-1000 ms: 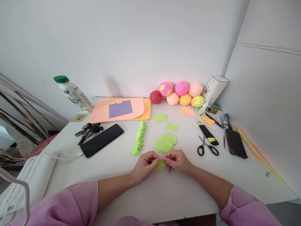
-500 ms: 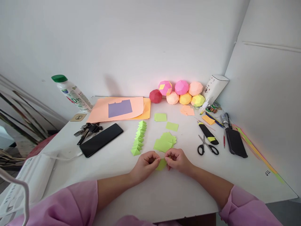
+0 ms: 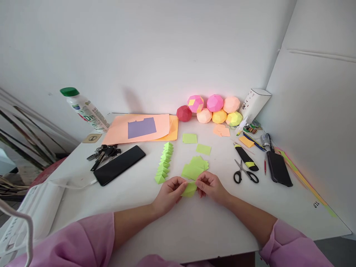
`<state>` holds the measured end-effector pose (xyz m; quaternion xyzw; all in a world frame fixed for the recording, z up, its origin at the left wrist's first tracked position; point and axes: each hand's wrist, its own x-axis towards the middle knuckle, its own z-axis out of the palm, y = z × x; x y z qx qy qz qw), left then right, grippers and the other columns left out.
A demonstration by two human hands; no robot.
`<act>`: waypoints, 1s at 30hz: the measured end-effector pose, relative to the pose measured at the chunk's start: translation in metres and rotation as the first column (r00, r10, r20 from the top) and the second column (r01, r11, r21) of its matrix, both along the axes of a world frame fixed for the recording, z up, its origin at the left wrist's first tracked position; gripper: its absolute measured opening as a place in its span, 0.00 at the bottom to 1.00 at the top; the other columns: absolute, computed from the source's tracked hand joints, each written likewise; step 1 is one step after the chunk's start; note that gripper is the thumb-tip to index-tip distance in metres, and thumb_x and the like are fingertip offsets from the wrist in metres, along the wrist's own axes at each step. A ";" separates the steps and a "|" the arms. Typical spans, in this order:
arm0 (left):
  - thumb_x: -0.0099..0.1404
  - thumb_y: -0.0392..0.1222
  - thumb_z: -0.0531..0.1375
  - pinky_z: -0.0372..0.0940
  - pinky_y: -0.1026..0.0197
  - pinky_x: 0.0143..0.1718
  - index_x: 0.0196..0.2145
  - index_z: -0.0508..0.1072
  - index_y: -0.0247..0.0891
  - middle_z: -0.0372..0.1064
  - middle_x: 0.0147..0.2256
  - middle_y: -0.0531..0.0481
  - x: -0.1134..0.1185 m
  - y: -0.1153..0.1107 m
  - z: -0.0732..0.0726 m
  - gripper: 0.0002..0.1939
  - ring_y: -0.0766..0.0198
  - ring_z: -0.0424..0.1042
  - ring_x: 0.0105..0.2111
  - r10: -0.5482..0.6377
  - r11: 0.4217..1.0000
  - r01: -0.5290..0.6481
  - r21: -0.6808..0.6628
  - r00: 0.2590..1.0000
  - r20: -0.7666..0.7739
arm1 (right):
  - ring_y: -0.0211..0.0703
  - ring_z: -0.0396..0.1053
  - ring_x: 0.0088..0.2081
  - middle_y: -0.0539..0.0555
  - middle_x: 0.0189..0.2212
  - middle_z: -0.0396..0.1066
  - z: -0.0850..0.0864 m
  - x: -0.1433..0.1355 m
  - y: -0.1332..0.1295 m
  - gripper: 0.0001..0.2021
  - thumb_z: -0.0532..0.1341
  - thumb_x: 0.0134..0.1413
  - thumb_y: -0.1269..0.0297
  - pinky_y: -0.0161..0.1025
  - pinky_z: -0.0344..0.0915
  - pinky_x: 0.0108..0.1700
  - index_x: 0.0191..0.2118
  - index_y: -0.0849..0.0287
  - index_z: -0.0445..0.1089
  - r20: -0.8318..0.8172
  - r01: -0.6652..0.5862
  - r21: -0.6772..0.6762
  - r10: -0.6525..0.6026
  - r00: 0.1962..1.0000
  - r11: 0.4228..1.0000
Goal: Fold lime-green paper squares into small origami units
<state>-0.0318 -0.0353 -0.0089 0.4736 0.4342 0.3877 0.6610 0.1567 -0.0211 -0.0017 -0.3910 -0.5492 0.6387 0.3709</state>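
Note:
Between my two hands is a small green paper piece [image 3: 189, 189], with a faint crease running across it. My left hand [image 3: 170, 193] pinches its left edge between thumb and fingers. At the right edge my right hand [image 3: 211, 186] grips it the same way, fingers curled. Just beyond lies a loose pile of green paper pieces [image 3: 195, 167]. Two flat green stacks, one nearer [image 3: 203, 149] and one farther [image 3: 189, 138], lie behind that pile. To the left of it runs a row of folded green paper units [image 3: 164, 163], standing one behind another.
Faceted paper balls [image 3: 215, 103] are stacked against the wall. On the right lie scissors [image 3: 246, 172], a cutter knife [image 3: 246, 157] and a black phone [image 3: 279, 168]. On the left are a dark phone [image 3: 119, 165], keys [image 3: 104, 154], large paper sheets [image 3: 116, 129] and a bottle [image 3: 86, 111].
The green paper between my hands has turned, and more of its face shows. My left hand has shifted slightly left, and my right hand has risen a little.

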 end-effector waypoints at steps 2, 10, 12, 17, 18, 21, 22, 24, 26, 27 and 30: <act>0.58 0.54 0.57 0.45 0.69 0.16 0.27 0.64 0.36 0.55 0.16 0.60 0.000 0.000 0.001 0.17 0.75 0.51 0.14 0.008 1.000 -0.008 0.014 1.000 0.008 | 0.33 0.64 0.17 0.46 0.17 0.66 -0.001 0.000 0.000 0.12 0.60 0.52 0.57 0.31 0.61 0.20 0.29 0.60 0.61 -0.009 0.017 0.003 -0.017 1.000 1.000; 0.59 0.54 0.56 0.48 0.69 0.18 0.26 0.58 0.38 0.52 0.16 0.62 0.001 -0.001 0.005 0.17 0.75 0.52 0.14 0.060 0.998 -0.060 0.013 0.997 0.049 | 0.33 0.63 0.17 0.45 0.15 0.64 0.002 0.002 0.000 0.13 0.60 0.53 0.56 0.32 0.59 0.20 0.29 0.59 0.59 -0.029 0.052 0.002 -0.052 0.998 0.999; 0.60 0.54 0.55 0.49 0.69 0.17 0.28 0.58 0.38 0.53 0.17 0.62 0.001 -0.001 0.004 0.16 0.75 0.54 0.14 0.045 0.999 -0.045 -0.005 0.997 0.062 | 0.34 0.62 0.17 0.44 0.15 0.64 0.003 0.001 0.000 0.13 0.60 0.52 0.55 0.32 0.59 0.20 0.30 0.59 0.59 -0.020 0.055 0.001 -0.055 0.998 0.998; 0.60 0.53 0.56 0.51 0.69 0.17 0.28 0.59 0.38 0.57 0.19 0.61 0.001 0.000 0.001 0.16 0.75 0.57 0.14 0.009 1.000 -0.009 -0.003 0.997 0.081 | 0.33 0.63 0.17 0.45 0.16 0.65 -0.001 0.001 0.001 0.12 0.61 0.51 0.56 0.32 0.60 0.21 0.31 0.59 0.61 -0.019 0.045 -0.012 -0.045 0.999 0.999; 0.60 0.53 0.56 0.50 0.69 0.17 0.27 0.59 0.38 0.57 0.18 0.61 0.001 0.000 0.001 0.16 0.75 0.56 0.14 0.010 1.000 -0.010 0.002 0.997 0.070 | 0.33 0.63 0.17 0.45 0.17 0.65 -0.002 0.001 0.001 0.12 0.62 0.51 0.56 0.32 0.60 0.21 0.32 0.59 0.61 -0.023 0.038 -0.022 -0.038 0.999 0.999; 0.60 0.54 0.56 0.51 0.69 0.17 0.28 0.59 0.38 0.57 0.19 0.61 0.002 0.000 0.001 0.16 0.75 0.56 0.14 0.035 0.999 -0.037 0.029 0.997 0.074 | 0.33 0.63 0.18 0.45 0.17 0.66 -0.002 0.002 0.002 0.12 0.61 0.51 0.56 0.32 0.60 0.21 0.32 0.60 0.61 -0.021 0.003 -0.036 -0.004 1.000 0.999; 0.60 0.54 0.56 0.53 0.68 0.18 0.29 0.59 0.38 0.58 0.20 0.60 0.001 -0.001 0.002 0.16 0.75 0.57 0.15 0.031 0.999 -0.034 0.040 0.996 0.081 | 0.33 0.63 0.18 0.45 0.16 0.66 -0.002 0.002 0.002 0.13 0.61 0.51 0.56 0.31 0.59 0.21 0.31 0.60 0.61 -0.012 -0.005 -0.032 0.005 1.000 0.999; 0.61 0.54 0.54 0.56 0.67 0.21 0.29 0.60 0.37 0.61 0.25 0.57 0.001 -0.002 0.004 0.16 0.74 0.59 0.17 -0.007 0.998 0.002 0.058 0.997 0.081 | 0.33 0.62 0.17 0.45 0.15 0.65 0.000 0.002 0.002 0.14 0.61 0.51 0.55 0.31 0.58 0.21 0.28 0.59 0.60 0.016 -0.016 -0.018 0.017 1.000 1.000; 0.62 0.55 0.53 0.59 0.65 0.23 0.28 0.62 0.37 0.63 0.29 0.54 0.000 -0.003 0.006 0.17 0.73 0.60 0.20 -0.060 0.996 0.054 0.076 0.996 0.072 | 0.33 0.62 0.18 0.46 0.15 0.65 0.000 0.002 0.001 0.15 0.61 0.51 0.54 0.31 0.57 0.21 0.26 0.59 0.59 0.052 -0.024 -0.004 0.024 0.998 1.000; 0.62 0.55 0.53 0.59 0.65 0.24 0.28 0.62 0.36 0.64 0.30 0.53 0.000 -0.003 0.006 0.17 0.73 0.60 0.21 -0.082 0.994 0.076 0.083 0.994 0.073 | 0.33 0.62 0.18 0.46 0.15 0.64 0.000 0.002 0.001 0.15 0.61 0.50 0.54 0.32 0.57 0.21 0.25 0.59 0.59 0.073 -0.025 0.001 0.025 0.997 1.000; 0.60 0.54 0.56 0.60 0.66 0.24 0.29 0.62 0.37 0.62 0.34 0.51 0.000 -0.004 0.008 0.16 0.71 0.61 0.25 -0.128 0.989 0.119 0.088 0.987 0.101 | 0.33 0.61 0.18 0.45 0.15 0.63 -0.001 0.001 0.000 0.16 0.63 0.48 0.55 0.32 0.56 0.21 0.23 0.59 0.59 0.113 -0.012 0.010 0.011 0.994 1.000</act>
